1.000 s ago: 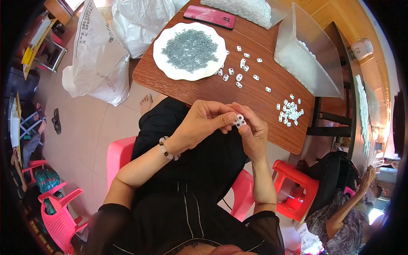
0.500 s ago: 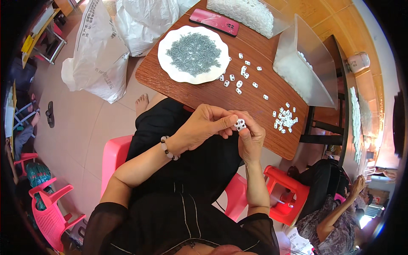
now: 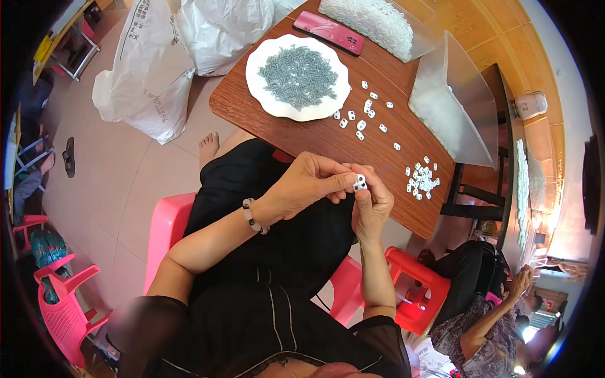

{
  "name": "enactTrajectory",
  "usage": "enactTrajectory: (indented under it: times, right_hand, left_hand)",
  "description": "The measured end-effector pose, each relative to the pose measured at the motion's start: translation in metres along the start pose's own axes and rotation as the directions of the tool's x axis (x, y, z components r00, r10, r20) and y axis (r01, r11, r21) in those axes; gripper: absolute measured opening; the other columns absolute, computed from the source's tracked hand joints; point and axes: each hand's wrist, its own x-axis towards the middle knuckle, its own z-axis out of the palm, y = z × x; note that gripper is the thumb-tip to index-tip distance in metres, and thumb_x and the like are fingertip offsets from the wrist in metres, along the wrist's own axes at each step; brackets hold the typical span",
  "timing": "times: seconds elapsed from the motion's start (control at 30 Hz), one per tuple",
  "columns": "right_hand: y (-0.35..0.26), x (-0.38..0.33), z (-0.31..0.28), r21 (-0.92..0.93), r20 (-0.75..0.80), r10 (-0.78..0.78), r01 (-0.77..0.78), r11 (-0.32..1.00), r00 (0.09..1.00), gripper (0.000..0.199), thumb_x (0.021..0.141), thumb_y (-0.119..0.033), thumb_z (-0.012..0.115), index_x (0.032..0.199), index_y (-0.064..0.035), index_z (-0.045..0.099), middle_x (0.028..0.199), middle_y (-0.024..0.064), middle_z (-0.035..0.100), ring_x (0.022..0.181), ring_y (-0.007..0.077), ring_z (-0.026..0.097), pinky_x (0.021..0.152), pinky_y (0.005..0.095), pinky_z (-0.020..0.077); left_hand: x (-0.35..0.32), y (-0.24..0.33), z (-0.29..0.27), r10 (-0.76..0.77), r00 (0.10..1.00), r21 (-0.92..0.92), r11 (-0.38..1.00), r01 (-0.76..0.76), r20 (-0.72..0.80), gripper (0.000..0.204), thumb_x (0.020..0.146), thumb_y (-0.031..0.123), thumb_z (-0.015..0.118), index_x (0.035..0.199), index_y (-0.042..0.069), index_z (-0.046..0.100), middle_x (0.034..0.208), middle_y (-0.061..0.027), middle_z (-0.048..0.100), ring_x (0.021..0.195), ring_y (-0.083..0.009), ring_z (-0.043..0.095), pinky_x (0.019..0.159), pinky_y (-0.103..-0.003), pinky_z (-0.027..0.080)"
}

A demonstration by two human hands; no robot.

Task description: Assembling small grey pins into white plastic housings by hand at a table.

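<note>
Both hands meet above my lap, at the near edge of the brown table (image 3: 277, 135). Between their fingertips is a small white plastic piece with dark round holes (image 3: 360, 183). My left hand (image 3: 309, 184) pinches it from the left with thumb and forefinger. My right hand (image 3: 374, 200) grips it from the right, thumb below and curled fingers behind. Similar white two-holed pieces lie loose mid-table, and more form a small pile (image 3: 422, 179) at the right corner. A white scalloped plate (image 3: 257, 97) holds a heap of small grey screw-like parts (image 3: 299, 75).
A pink phone (image 3: 329, 33) lies beyond the plate. Clear-walled bins (image 3: 463, 94) with white parts stand along the far side. White sacks (image 3: 151, 82) are at the left. A red stool (image 3: 413, 302) and another person's arm (image 3: 488, 324) are at lower right.
The pinched white piece has turned slightly between my fingers. My hands hold nearly the same place, while the whole view has shifted a little.
</note>
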Motion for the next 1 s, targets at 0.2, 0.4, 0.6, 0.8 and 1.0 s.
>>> enactTrajectory:
  times: [0.2,0.4,0.6,0.8,1.0]
  right_hand:
    - [-0.0022,0.0009,-0.001,0.013,0.048,0.017,-0.017,1.0,0.999,0.048,0.087,-0.032,0.068,0.115,0.0054,0.061,0.11,0.014,0.062,0.098,0.0183,0.055,0.086,0.0299,0.0439]
    - [-0.0085,0.0008,-0.0001,0.038,0.078,0.101,-0.105,0.994,0.992,0.053,0.086,-0.034,0.069,0.121,0.0056,0.058,0.115,0.0146,0.059,0.105,0.0203,0.054,0.09,0.0309,0.043]
    - [-0.0038,0.0021,-0.0005,-0.034,0.067,0.042,-0.04,0.999,0.997,0.052,0.085,-0.037,0.068,0.115,0.0055,0.063,0.115,0.0181,0.062,0.104,0.0212,0.055,0.091,0.0326,0.0436]
    - [-0.0034,-0.0014,0.0001,0.002,0.041,0.078,-0.078,0.997,0.996,0.049,0.085,-0.036,0.068,0.112,0.0053,0.064,0.115,0.0186,0.063,0.098,0.0198,0.057,0.088,0.0331,0.0452]
    - [0.0001,-0.0047,0.0025,0.003,0.004,0.033,-0.033,0.999,0.999,0.045,0.086,-0.032,0.068,0.11,0.0052,0.065,0.112,0.0185,0.064,0.092,0.0168,0.057,0.081,0.029,0.0471]
  left_hand:
    - [-0.0016,0.0019,-0.0021,0.006,1.0,0.023,1.0,-0.006,0.003,0.018,0.086,0.015,0.07,0.091,-0.002,0.071,0.074,-0.0047,0.065,0.063,-0.0077,0.057,0.056,-0.02,0.046]
    - [0.0004,0.0039,-0.0045,0.012,1.0,0.062,0.998,-0.014,0.029,0.02,0.086,0.016,0.07,0.092,-0.004,0.071,0.072,-0.0054,0.065,0.062,-0.0077,0.056,0.056,-0.02,0.045]
    - [0.0013,0.0018,-0.0028,0.011,1.0,0.088,0.996,-0.013,0.025,0.021,0.086,0.017,0.071,0.091,-0.003,0.071,0.071,-0.0043,0.065,0.062,-0.0075,0.054,0.056,-0.02,0.043]
    - [-0.0007,0.0019,-0.0016,-0.005,1.0,0.127,0.992,0.003,0.008,0.019,0.086,0.017,0.07,0.09,-0.002,0.071,0.07,-0.0027,0.063,0.06,-0.0069,0.052,0.054,-0.02,0.04]
    - [-0.0023,-0.0001,0.0018,-0.002,1.0,0.129,0.992,0.004,-0.015,0.018,0.086,0.016,0.07,0.088,-0.002,0.071,0.07,-0.0028,0.063,0.06,-0.0071,0.052,0.054,-0.02,0.04]
